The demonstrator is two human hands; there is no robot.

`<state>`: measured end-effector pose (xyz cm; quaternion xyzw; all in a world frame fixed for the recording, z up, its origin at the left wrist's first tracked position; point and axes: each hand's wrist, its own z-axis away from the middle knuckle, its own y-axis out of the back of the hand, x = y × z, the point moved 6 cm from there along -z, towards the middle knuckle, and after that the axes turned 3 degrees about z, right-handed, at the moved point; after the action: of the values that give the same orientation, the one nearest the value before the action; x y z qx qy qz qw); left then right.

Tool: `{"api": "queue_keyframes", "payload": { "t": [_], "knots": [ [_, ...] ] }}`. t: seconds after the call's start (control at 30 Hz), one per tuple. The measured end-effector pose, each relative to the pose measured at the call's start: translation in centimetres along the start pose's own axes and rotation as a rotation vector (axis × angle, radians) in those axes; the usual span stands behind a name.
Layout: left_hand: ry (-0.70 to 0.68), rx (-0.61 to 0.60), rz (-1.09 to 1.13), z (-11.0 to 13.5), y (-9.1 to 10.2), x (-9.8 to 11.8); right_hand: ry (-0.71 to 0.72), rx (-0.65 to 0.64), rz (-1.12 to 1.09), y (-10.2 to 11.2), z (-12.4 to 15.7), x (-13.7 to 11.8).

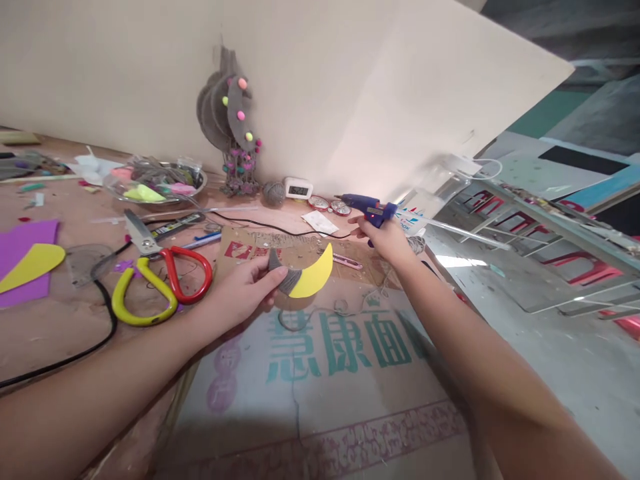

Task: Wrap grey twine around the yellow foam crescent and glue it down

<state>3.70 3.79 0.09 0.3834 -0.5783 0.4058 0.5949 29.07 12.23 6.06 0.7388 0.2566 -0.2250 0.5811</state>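
Observation:
My left hand (255, 283) pinches a yellow crescent (313, 275) at its left end, where grey yarn (289, 279) is wrapped around it. The yellow part on the right is bare. A loose strand of yarn (295, 323) curls below it over a printed sack (340, 380). Farther back on the right, my right hand (383, 233) has its fingers around the handle of a blue glue gun (367, 205). The gun's nozzle points left, and a long clear glue stick (450, 227) sticks out of its rear.
Scissors (163, 267) with red and yellow handles lie left of the sack, near a black cord (107, 293). Behind are a metal bowl (200, 187) of craft bits, a yarn ball (273, 193) and a small clock (299, 189). A grey crescent hanging (220, 110) leans against the wall.

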Motion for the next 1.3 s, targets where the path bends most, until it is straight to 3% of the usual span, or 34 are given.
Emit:
{"api": "queue_keyframes", "payload": {
  "t": [0.13, 0.23, 0.47, 0.57, 0.73, 1.3],
  "knots": [
    [-0.021, 0.017, -0.037, 0.1, 0.1, 0.4, 0.094, -0.015, -0.239, 0.5, 4.3, -3.2],
    [-0.038, 0.053, -0.075, 0.1, 0.4, 0.5, 0.098, -0.054, -0.372, -0.3, 7.5, -4.2],
    [-0.011, 0.09, -0.125, 0.0, 0.7, 0.4, 0.188, -0.253, -0.317, -2.5, 12.3, -4.5],
    [0.023, 0.101, -0.097, -0.1, 0.7, 0.3, 0.178, -0.362, -0.285, -3.4, 12.9, -4.5],
    [0.014, 0.125, -0.098, -0.2, 0.9, 0.5, 0.175, -0.429, -0.228, -4.3, 12.7, -4.4],
    [0.004, 0.118, -0.027, -0.4, 0.9, -0.1, 0.182, -0.363, -0.096, -4.2, 12.4, -4.5]
  ]
}}
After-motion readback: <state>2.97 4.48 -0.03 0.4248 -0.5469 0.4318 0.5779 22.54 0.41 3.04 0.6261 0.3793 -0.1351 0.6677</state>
